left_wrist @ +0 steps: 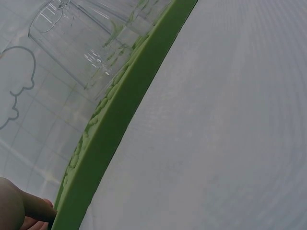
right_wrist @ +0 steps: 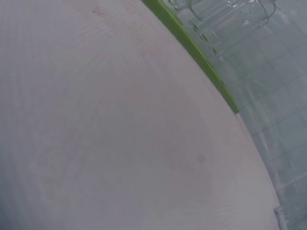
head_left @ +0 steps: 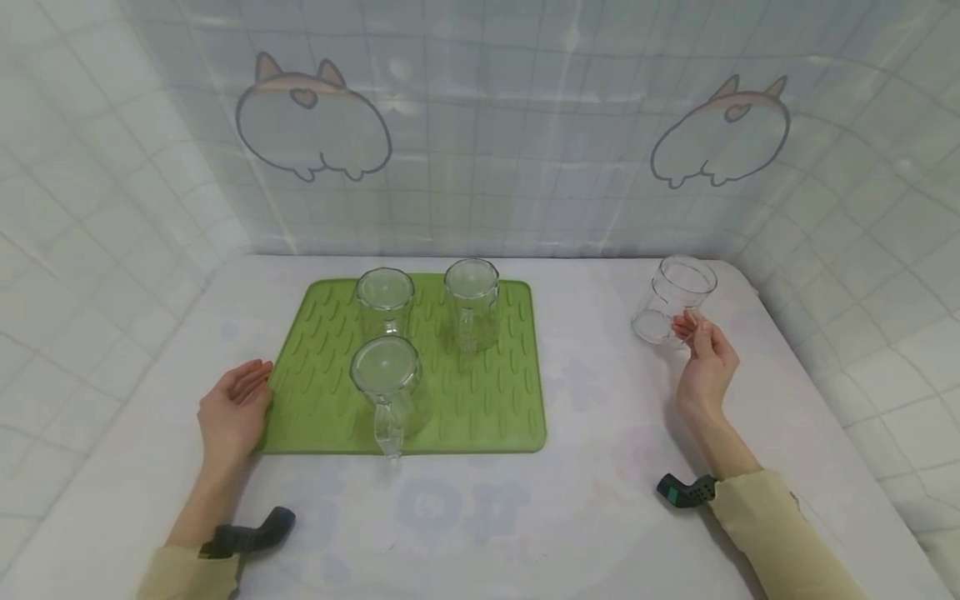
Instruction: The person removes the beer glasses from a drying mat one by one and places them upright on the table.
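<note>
On the white table, a clear glass mug (head_left: 660,302) stands at the right, its open rim facing up. My right hand (head_left: 707,367) pinches its handle side, fingers bent around the handle, which they partly hide. Only a sliver of glass (right_wrist: 280,218) shows low in the right wrist view. My left hand (head_left: 234,410) rests at the left edge of a green ribbed mat (head_left: 487,417), fingers loosely bent. In the left wrist view, the thumb (left_wrist: 36,207) touches the mat's edge. Three glass mugs stand on the mat, apparently bottom up: front (head_left: 408,408), back left (head_left: 385,304), back right (head_left: 480,312).
A white tiled-pattern sheet (head_left: 517,167) with cartoon animal drawings rises behind the table (head_left: 600,517). Similar sheets flank both sides. The front mug's handle (head_left: 389,429) points toward the mat's front edge. White table surface lies between the mat and the right-hand mug.
</note>
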A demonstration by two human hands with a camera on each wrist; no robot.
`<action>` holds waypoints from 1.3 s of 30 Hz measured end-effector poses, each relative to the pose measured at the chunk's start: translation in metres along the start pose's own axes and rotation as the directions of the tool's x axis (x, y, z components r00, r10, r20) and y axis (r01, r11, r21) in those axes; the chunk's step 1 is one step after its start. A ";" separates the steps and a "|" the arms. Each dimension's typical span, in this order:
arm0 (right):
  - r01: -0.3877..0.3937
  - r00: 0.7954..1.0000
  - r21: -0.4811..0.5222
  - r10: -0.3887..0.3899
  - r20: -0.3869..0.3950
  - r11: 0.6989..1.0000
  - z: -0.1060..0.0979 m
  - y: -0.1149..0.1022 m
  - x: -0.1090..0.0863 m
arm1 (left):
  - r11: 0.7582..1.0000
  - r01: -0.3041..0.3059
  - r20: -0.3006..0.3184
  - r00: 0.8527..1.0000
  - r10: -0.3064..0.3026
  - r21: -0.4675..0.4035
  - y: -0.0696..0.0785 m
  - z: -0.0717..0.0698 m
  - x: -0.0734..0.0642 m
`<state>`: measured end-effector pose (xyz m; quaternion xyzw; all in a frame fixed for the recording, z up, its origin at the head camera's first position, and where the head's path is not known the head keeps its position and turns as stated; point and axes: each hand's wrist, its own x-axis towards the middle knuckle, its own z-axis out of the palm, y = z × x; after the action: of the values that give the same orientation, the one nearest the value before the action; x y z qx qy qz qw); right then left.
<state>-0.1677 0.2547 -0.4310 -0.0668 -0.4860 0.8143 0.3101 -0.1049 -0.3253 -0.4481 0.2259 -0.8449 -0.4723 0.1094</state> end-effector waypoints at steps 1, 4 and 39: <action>0.005 1.000 -0.003 -0.005 0.001 1.000 -0.001 0.000 0.000 | 1.000 0.002 0.002 1.000 -0.002 -0.002 0.000 0.001 0.000; 0.018 1.000 0.005 -0.018 0.007 1.000 -0.002 -0.001 0.001 | 1.000 -0.001 0.004 1.000 0.001 -0.008 0.000 0.004 -0.001; 0.518 0.822 -0.131 -0.534 -0.199 0.845 0.027 -0.020 -0.025 | 0.999 0.005 -0.016 1.000 -0.005 0.049 0.004 0.001 -0.003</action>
<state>-0.1506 0.2267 -0.4052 -0.0339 -0.4752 0.6663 0.5737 -0.1034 -0.3214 -0.4454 0.2343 -0.8547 -0.4501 0.1092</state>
